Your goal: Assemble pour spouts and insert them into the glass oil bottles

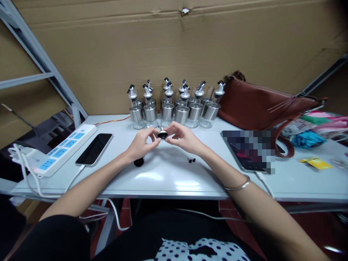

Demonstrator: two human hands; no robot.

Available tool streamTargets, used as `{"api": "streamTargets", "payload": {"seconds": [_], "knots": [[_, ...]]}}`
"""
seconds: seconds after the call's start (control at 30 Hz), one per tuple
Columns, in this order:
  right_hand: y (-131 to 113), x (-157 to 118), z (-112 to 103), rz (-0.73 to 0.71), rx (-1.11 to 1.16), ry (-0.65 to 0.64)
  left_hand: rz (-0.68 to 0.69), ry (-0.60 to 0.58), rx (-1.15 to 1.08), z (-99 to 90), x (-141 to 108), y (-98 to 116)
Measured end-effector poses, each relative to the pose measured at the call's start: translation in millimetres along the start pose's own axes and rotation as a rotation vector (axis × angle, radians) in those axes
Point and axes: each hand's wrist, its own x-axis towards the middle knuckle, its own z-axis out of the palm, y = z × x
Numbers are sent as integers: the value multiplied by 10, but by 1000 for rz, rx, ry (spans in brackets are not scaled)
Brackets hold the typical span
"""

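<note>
Between the fingertips of both hands is a pour spout [162, 135] with a black underside, held above the table. My left hand [143, 142] pinches it from the left, and my right hand [182, 137] grips its right side. Below my left hand lies a round black piece [139, 162]. Two small black caps [191, 160] rest on the table below my right wrist. Behind the hands stand several oil bottles [181, 114] of glass with steel sleeves. Most carry silver and black spouts; at least one in the back row appears to have none.
On the left are a white power strip [65, 150] and a charging phone [94, 149]. A tablet [244, 150] with a cable lies at right, near a brown handbag [258, 101] and a yellow packet [317, 163]. A cardboard wall [108, 58] stands behind the table [163, 181].
</note>
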Motion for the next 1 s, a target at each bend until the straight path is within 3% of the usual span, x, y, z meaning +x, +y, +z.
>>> {"api": "streamTargets", "payload": {"seconds": [0.17,0.53,0.63,0.73,0.83,1.0], "knots": [[11,13,-30,13,-8,34,-25,42,-42,-7,-6,4],[-16,13,-66,1,-126,39,17,3,-171,27,-26,-60],[-22,28,-145,49,-315,97,15,8,-135,22,-29,-51],[25,37,-239,188,-648,179,21,9,-80,14,-28,-30],[110,30,-295,305,-871,116,18,22,-50,13,-29,-15],[206,12,-255,335,-913,-18,-6,44,-65,27,-38,-16]]}}
